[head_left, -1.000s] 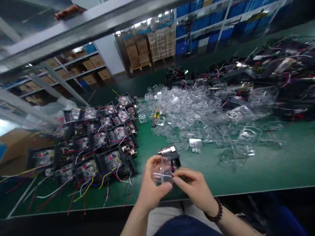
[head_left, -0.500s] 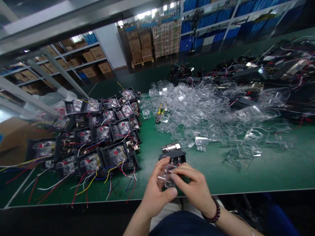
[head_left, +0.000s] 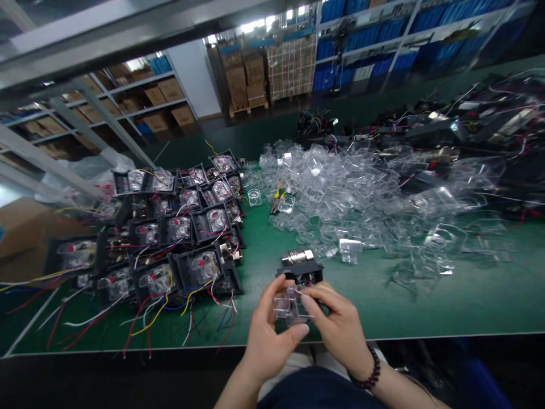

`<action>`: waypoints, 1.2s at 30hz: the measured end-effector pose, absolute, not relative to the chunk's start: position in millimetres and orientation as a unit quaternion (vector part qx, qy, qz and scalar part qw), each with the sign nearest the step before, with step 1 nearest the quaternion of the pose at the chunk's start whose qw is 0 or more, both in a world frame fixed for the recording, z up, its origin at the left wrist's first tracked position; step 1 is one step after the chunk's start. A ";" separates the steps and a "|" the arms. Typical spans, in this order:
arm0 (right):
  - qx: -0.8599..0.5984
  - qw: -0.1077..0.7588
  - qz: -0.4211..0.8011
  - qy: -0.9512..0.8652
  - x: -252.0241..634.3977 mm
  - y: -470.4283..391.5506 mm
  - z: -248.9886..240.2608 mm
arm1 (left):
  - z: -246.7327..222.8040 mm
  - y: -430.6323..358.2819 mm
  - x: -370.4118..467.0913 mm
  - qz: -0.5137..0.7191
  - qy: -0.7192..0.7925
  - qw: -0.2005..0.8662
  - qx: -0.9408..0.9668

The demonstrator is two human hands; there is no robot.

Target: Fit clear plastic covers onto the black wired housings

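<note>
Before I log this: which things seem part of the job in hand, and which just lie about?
Likely the job's:
Clear, boxy plastic part in the left hand, right hand at it
Dark grey housing behind the hands
Silver metal cylindrical fitting beyond it
Heap of clear plastic pieces, perhaps stock

Apparently lying about:
Yellow-handled pliers by the heap
Brown cardboard box, far left

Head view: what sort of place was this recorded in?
Probably a factory or workshop assembly area: rows of wired dark units and a heap of clear plastic parts on a workbench, with stacked cartons beyond.
</note>
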State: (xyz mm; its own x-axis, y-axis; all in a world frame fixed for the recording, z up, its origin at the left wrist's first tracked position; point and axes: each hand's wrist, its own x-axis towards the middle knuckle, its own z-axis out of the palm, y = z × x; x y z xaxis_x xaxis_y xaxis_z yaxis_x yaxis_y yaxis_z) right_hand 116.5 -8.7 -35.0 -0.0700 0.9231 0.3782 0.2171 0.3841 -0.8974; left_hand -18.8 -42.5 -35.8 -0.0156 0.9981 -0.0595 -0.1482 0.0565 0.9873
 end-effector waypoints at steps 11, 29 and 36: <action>-0.469 0.521 0.335 -0.629 111.5 -9.9 -33.4 | -44.8 -44.4 -17.3 0.546 0.471 0.564 0.402; -0.402 0.457 0.285 -0.741 120.5 -4.5 -30.0 | -43.0 -41.2 -20.1 0.537 0.475 0.565 0.409; -0.397 0.469 0.275 -0.740 121.9 -4.5 -27.2 | -44.9 -41.7 -19.5 0.542 0.462 0.578 0.398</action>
State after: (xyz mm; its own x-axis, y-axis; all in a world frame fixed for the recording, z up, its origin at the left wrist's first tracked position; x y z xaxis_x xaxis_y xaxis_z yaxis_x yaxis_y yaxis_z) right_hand 121.9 -4.5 -27.2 -0.2452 0.8449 0.4754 0.3293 0.5338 -0.7789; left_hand -19.5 -41.7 -44.9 -0.0154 0.9945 -0.1034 -0.2589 0.0960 0.9611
